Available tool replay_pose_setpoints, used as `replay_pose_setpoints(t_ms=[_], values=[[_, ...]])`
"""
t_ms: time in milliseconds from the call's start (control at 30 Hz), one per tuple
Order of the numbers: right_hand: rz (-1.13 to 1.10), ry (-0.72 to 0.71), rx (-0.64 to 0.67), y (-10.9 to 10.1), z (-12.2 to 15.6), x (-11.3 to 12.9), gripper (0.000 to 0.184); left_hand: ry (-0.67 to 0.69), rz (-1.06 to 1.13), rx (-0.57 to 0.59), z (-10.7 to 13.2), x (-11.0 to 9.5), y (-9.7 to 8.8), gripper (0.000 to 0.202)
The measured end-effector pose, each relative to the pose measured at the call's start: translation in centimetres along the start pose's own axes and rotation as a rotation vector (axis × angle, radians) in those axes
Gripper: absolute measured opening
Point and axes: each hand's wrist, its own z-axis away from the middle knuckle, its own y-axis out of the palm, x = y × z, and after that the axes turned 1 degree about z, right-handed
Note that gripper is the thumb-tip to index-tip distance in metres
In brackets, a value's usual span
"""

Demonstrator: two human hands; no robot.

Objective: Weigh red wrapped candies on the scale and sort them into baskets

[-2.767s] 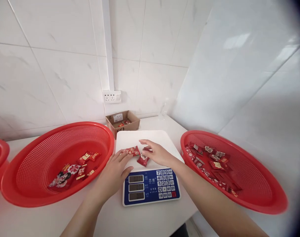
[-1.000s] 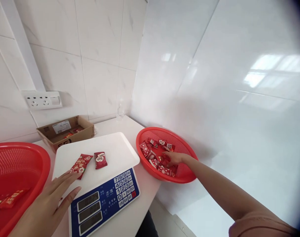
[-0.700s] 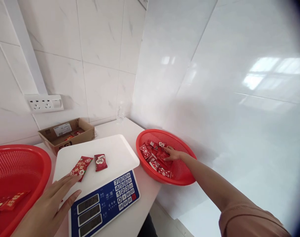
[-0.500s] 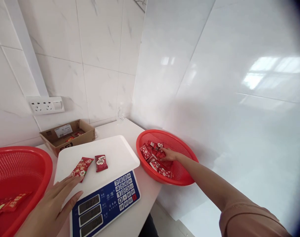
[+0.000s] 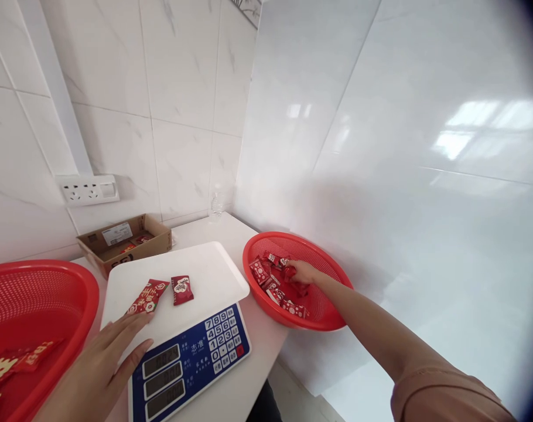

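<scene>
On the white weighing pan [image 5: 209, 264] of a digital scale [image 5: 196, 357] lie two red snack packets: a longer one [image 5: 147, 296] and a smaller, darker one [image 5: 181, 289]. My left hand [image 5: 108, 357] reaches over the pan's near left edge, fingers stretched out, their tips at the lower end of the longer packet. Inside the right red basket [image 5: 332, 269], my right hand [image 5: 302, 273] has its fingers curled down on a red packet [image 5: 289, 272] among several others. The fingertips there are partly hidden.
A second red basket [image 5: 79, 287] with several red packets stands at the left. Behind the scale is a cardboard box [image 5: 139, 249] holding a few packets. A clear glass-like object [image 5: 217, 205] stands in the corner. Tiled walls close off the back and right.
My right hand's fingers have drawn together on a packet in the right basket, shifting the packets there slightly. My left hand has barely moved. The view has shifted slightly.
</scene>
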Motion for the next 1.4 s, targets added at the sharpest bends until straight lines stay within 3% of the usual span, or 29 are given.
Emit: replay_pose_setpoints(t_ms=[133,267,433,600,700,833,933,1100,1267,1400], values=[[-0.177,0.032,-0.099,-1.3,0.4,0.4,0.032,0.018,-0.011,-0.013,0.0,0.1,0.0,0.042],[-0.391,0.027,-0.194,-2.9,0.9,1.6,0.036,0.07,-0.008,0.011,-0.2,0.0,-0.2,0.044],[-0.625,-0.048,-0.202,-2.7,2.8,7.3,0.04,0.118,-0.001,0.01,-0.2,-2.0,-1.5,0.046],[-0.926,-0.165,-0.09,1.7,5.3,15.9,0.046,0.105,0.044,0.014,0.0,-4.7,-2.9,0.044],[-0.904,-0.249,-0.081,6.3,6.2,19.9,0.045,0.085,0.033,0.083,0.1,-5.3,-3.5,0.038],[-0.804,-0.341,-0.036,12.2,7.1,23.2,0.037,0.06,0.018,0.151,0.2,-5.5,-4.2,0.036],[-0.764,-0.368,-0.07,14.1,7.4,24.1,0.029,0.045,0.036,0.149,0.3,-5.5,-4.6,0.037],[-0.816,-0.313,-0.153,13.3,6.8,23.4,0.031,0.0,0.099,0.153,0.6,-5.2,-4.8,0.04],[-1.007,-0.243,-0.027,13.3,6.6,23.0,0.034,-0.006,0.124,0.172,0.5,-4.9,-4.6,0.039],[-0.926,-0.268,0.008,14.0,6.5,23.3,0.032,-0.003,0.132,0.179,0.4,-4.6,-4.7,0.038]])
